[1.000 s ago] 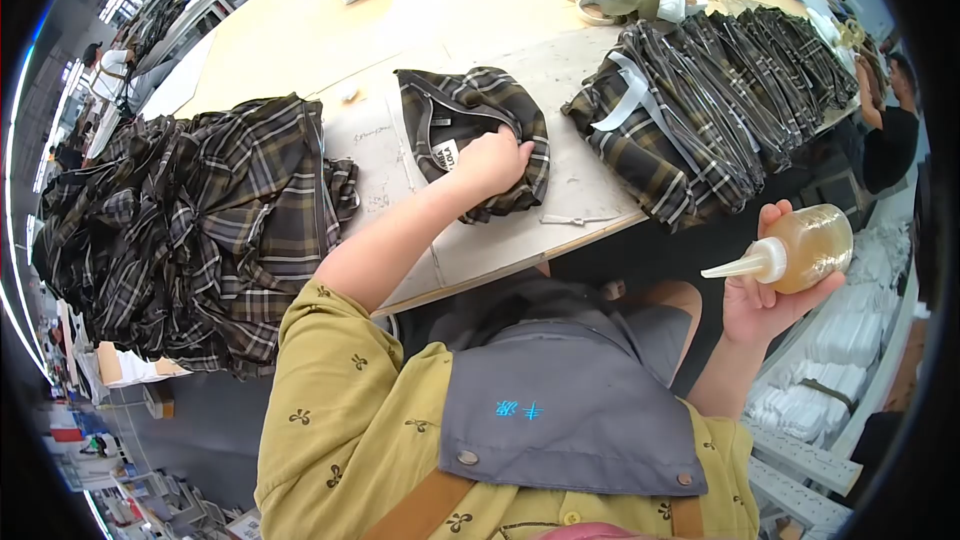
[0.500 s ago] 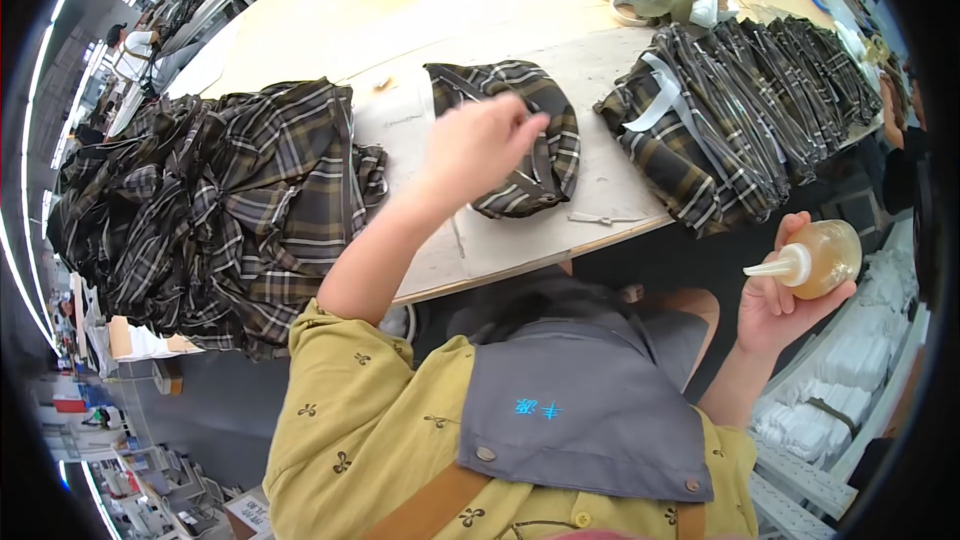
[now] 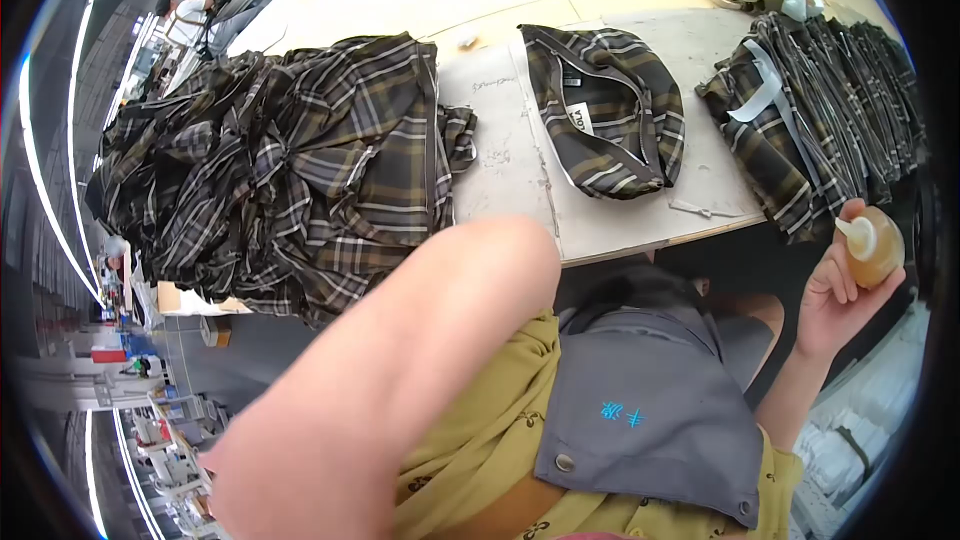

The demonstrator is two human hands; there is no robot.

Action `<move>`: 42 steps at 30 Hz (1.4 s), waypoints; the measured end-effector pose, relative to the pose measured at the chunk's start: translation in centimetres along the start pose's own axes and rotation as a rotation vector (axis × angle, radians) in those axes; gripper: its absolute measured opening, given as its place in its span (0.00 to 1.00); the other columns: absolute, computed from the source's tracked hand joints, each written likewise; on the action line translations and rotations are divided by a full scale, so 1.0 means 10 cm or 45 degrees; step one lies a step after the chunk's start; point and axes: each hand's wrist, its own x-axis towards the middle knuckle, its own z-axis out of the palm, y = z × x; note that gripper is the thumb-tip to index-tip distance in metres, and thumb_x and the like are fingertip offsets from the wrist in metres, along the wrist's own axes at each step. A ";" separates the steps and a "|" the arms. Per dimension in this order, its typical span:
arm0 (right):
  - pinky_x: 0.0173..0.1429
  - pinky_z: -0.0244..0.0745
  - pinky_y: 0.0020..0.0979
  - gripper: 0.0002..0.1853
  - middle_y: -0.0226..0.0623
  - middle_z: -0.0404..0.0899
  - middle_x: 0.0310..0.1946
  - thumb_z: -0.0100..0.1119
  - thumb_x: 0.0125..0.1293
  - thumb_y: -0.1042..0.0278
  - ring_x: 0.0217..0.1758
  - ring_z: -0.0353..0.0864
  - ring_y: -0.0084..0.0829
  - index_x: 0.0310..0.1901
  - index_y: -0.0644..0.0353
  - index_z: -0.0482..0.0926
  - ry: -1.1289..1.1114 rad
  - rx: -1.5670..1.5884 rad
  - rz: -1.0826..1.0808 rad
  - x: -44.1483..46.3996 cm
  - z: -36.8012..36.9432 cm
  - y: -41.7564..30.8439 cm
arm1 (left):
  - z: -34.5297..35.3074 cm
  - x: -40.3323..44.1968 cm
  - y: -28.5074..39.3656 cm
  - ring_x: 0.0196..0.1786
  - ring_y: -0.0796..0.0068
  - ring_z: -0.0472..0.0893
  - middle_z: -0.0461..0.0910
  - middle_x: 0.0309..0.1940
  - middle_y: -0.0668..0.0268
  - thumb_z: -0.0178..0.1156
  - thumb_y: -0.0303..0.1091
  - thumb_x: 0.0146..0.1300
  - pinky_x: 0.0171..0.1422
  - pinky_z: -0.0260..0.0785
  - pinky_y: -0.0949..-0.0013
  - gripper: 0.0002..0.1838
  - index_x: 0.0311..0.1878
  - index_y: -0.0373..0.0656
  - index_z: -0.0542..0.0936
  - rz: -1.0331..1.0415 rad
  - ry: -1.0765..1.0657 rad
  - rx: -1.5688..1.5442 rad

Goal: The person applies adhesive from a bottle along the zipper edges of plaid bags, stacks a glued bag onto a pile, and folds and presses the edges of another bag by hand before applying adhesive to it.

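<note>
My right hand [image 3: 838, 302] is wrapped round a plastic squeeze bottle [image 3: 880, 258] of amber liquid, its pale nozzle pointing left. My left arm is bent close to the camera; the left hand [image 3: 300, 470] is a blurred shape at the lower left edge, its fingers not readable. On the table lies a dark plaid fabric piece [image 3: 660, 130], its oval opening gaping and showing a white printed label [image 3: 580, 119] and a small dark tag. Neither hand touches this piece.
A heap of crumpled plaid pieces [image 3: 290, 160] lies on the left of the table [image 3: 500, 180]. Folded plaid pieces [image 3: 810, 130] stand in a row at right, a pale strip on top. A thin white tie [image 3: 703, 209] lies near the front edge. Another person [image 3: 187, 22] is far left.
My left hand has left the plaid piece and come back toward my head, uncovering the opening and label. The view has shifted left. The bottle stays in my right hand.
</note>
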 end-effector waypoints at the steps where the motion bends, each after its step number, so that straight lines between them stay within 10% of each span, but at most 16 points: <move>1: 0.27 0.61 0.23 0.38 0.39 0.53 0.66 0.63 0.58 0.65 0.25 0.63 0.22 0.64 0.65 0.51 0.006 -0.001 -0.015 0.02 0.00 0.02 | -0.04 0.00 -0.01 0.29 0.74 0.77 0.78 0.29 0.64 0.53 0.34 0.62 0.39 0.71 0.70 0.08 0.34 0.41 0.79 0.002 -0.003 -0.021; 24: 0.25 0.62 0.21 0.37 0.42 0.56 0.61 0.62 0.59 0.59 0.23 0.63 0.21 0.62 0.68 0.54 0.124 -0.028 0.093 0.14 -0.09 0.54 | 0.03 -0.18 -0.06 0.28 0.68 0.77 0.76 0.21 0.62 0.53 0.27 0.56 0.45 0.73 0.66 0.06 0.28 0.38 0.79 0.133 0.076 -0.111; 28: 0.22 0.60 0.21 0.37 0.44 0.71 0.48 0.63 0.57 0.50 0.18 0.61 0.19 0.58 0.69 0.60 0.178 0.029 0.233 0.13 -0.21 0.82 | 0.01 -0.23 -0.44 0.28 0.67 0.77 0.75 0.20 0.62 0.53 0.26 0.55 0.46 0.73 0.66 0.06 0.27 0.37 0.79 0.286 0.051 -0.265; 31: 0.21 0.58 0.22 0.45 0.41 0.77 0.36 0.40 0.55 0.22 0.17 0.62 0.21 0.48 0.67 0.72 0.154 0.042 0.599 0.18 -0.41 1.14 | 0.08 -0.36 -0.78 0.28 0.67 0.76 0.75 0.21 0.59 0.52 0.35 0.53 0.44 0.73 0.65 0.11 0.30 0.39 0.79 0.431 0.011 -0.418; 42: 0.17 0.54 0.16 0.44 0.33 0.68 0.23 0.29 0.48 0.14 0.18 0.62 0.19 0.28 0.58 0.67 0.444 -0.370 0.876 0.52 -0.86 1.23 | 0.19 -0.82 -2.22 0.27 0.67 0.73 0.74 0.22 0.50 0.47 0.71 0.45 0.34 0.71 0.65 0.38 0.42 0.45 0.79 0.622 -0.021 -0.668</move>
